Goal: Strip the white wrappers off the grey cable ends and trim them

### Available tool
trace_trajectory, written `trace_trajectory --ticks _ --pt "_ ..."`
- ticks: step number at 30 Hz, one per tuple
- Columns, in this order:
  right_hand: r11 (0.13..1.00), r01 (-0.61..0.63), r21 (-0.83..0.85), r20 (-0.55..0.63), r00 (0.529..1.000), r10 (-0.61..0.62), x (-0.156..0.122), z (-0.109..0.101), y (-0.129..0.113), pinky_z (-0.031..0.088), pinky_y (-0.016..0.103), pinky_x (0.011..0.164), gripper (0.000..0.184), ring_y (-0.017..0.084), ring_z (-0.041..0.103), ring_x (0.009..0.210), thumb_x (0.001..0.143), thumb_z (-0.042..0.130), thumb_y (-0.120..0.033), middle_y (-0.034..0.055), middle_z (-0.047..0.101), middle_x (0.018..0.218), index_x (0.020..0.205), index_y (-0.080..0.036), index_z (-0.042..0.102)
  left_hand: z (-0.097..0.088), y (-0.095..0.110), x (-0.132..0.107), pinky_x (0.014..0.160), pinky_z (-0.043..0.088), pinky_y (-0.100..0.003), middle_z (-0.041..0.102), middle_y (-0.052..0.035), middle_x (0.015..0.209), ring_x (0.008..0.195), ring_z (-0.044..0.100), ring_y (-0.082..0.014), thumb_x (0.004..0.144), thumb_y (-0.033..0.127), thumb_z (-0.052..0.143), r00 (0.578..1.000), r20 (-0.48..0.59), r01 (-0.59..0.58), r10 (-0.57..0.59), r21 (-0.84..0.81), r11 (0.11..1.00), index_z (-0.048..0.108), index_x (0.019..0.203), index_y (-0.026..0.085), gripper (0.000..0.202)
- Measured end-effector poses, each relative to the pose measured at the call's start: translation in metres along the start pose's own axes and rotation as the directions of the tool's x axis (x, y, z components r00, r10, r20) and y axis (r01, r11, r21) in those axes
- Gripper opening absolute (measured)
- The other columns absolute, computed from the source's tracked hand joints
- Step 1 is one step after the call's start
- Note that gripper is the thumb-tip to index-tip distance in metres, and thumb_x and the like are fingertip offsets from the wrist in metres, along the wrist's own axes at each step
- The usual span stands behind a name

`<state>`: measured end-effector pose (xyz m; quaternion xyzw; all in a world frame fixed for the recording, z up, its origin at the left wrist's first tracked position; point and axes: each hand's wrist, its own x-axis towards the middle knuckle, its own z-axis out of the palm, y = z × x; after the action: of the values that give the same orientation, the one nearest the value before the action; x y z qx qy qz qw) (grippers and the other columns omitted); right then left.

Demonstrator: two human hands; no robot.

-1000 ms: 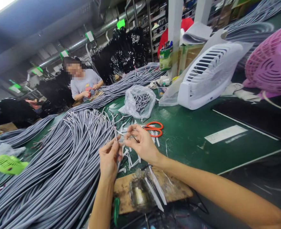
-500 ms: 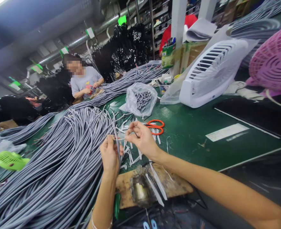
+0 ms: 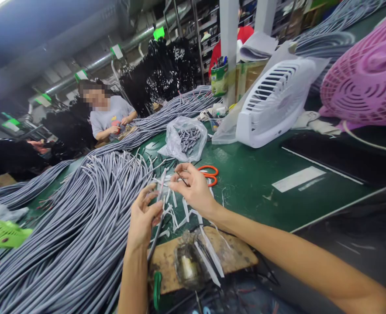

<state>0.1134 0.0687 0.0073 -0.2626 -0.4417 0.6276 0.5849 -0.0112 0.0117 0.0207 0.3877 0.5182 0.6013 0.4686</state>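
A grey cable (image 3: 160, 213) passes through my left hand (image 3: 143, 213), whose fingers curl loosely round it. Its pale upper end stands up between my hands, with a reddish bit near the top. My right hand (image 3: 193, 187) is just right of that end, pinching a thin dark rod-like piece (image 3: 181, 179) of a kind I cannot make out. Behind the right hand lie scissors with orange handles (image 3: 209, 174), their blades mostly hidden. Scattered white strips (image 3: 185, 209) lie on the green table below my hands.
A large heap of grey cables (image 3: 81, 226) fills the left side. Beyond my hands sits a clear bag (image 3: 186, 139) of short grey pieces. White fan (image 3: 271, 104) and pink fan (image 3: 366, 74) stand right. A stained board (image 3: 232, 248) is nearest me; a co-worker (image 3: 111, 113) sits across.
My hands have moved slightly apart, and the left fingers have loosened. The white strand that stretched between the fingertips no longer shows there. The whole view has shifted a little.
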Motion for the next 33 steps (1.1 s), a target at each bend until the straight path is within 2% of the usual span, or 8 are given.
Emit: trace_trajectory --ticks 2,5,8,11,15,19,25,33 --pt "1.000 0.012 0.020 -0.039 0.999 -0.011 0.000 0.000 0.001 0.033 0.020 0.048 0.032 0.006 0.046 0.051 0.057 0.063 -0.024 -0.0069 0.053 0.063 0.081 -0.019 0.043 0.004 -0.006 0.002 0.029 0.018 -0.010 0.049 0.0069 0.052 0.031 0.030 0.0012 0.052 0.027 0.078 0.998 -0.063 -0.020 0.023 0.045 0.999 0.064 0.085 0.014 0.038" --pt "1.000 -0.008 0.008 -0.099 0.995 0.009 0.002 0.000 0.004 0.036 0.021 0.050 0.035 0.009 0.051 0.056 0.061 0.064 -0.034 -0.0049 0.056 0.065 0.085 -0.020 0.043 0.008 -0.011 0.004 0.028 0.016 -0.011 0.046 0.0066 0.045 0.029 0.029 0.0014 0.051 0.035 0.077 0.982 -0.162 -0.090 0.098 0.052 0.995 0.065 0.069 0.011 0.032" --pt "0.994 -0.049 -0.103 0.049 0.997 0.054 0.001 0.000 0.008 0.039 0.022 0.053 0.043 0.011 0.056 0.060 0.059 0.070 -0.036 -0.0028 0.060 0.068 0.090 -0.019 0.045 0.012 -0.013 0.005 0.025 0.016 -0.013 0.049 0.0045 0.041 0.026 0.031 -0.0004 0.050 0.040 0.075 0.971 -0.214 -0.102 0.108 0.043 0.994 0.060 0.053 0.011 0.033" --pt "0.973 0.000 -0.229 0.158 0.987 0.037 -0.004 0.002 0.009 0.043 0.023 0.057 0.049 0.013 0.059 0.066 0.054 0.075 -0.029 -0.0006 0.064 0.074 0.093 -0.019 0.047 0.014 -0.013 0.006 0.026 0.025 -0.015 0.046 0.0040 0.035 0.027 0.038 -0.0042 0.051 0.044 0.073 0.972 -0.218 -0.086 0.083 -0.007 0.996 0.054 0.044 0.013 0.038" --pt "0.966 0.037 -0.256 0.158 0.987 0.004 -0.009 0.005 0.010 0.047 0.024 0.060 0.047 0.014 0.062 0.068 0.054 0.075 -0.024 -0.0003 0.064 0.074 0.092 -0.019 0.048 0.016 -0.016 0.006 0.027 0.029 -0.015 0.046 0.0055 0.035 0.028 0.040 -0.0044 0.051 0.044 0.075 0.973 -0.203 -0.118 0.110 -0.027 0.993 0.057 0.050 0.012 0.037" --pt "0.978 0.044 -0.205 0.098 0.995 -0.024 -0.008 0.005 0.008 0.047 0.023 0.059 0.033 0.013 0.062 0.066 0.059 0.069 -0.021 -0.0014 0.063 0.069 0.087 -0.019 0.052 0.016 -0.019 0.006 0.026 0.030 -0.014 0.052 0.0052 0.040 0.029 0.042 -0.0046 0.049 0.045 0.077 0.972 -0.198 -0.128 0.125 0.001 0.992 0.059 0.059 0.012 0.039" --pt "0.986 0.018 -0.165 0.058 0.998 -0.008 -0.004 0.004 0.006 0.045 0.021 0.054 0.026 0.010 0.058 0.057 0.057 0.067 -0.015 -0.0040 0.060 0.060 0.080 -0.018 0.055 0.014 -0.021 0.007 0.025 0.027 -0.013 0.054 0.0061 0.047 0.027 0.041 -0.0026 0.054 0.051 0.073 0.967 -0.220 -0.131 0.126 -0.008 0.991 0.048 0.058 0.015 0.045" --pt "0.994 0.016 -0.106 0.027 1.000 -0.013 0.004 0.001 0.006 0.042 0.020 0.053 0.028 0.009 0.056 0.055 0.055 0.071 -0.022 -0.0038 0.060 0.062 0.077 -0.018 0.054 0.017 -0.019 0.002 0.024 0.026 -0.012 0.051 0.0062 0.045 0.028 0.042 -0.0035 0.053 0.049 0.074 1.000 -0.017 0.006 -0.006 0.029 1.000 0.055 0.065 0.013 0.042"
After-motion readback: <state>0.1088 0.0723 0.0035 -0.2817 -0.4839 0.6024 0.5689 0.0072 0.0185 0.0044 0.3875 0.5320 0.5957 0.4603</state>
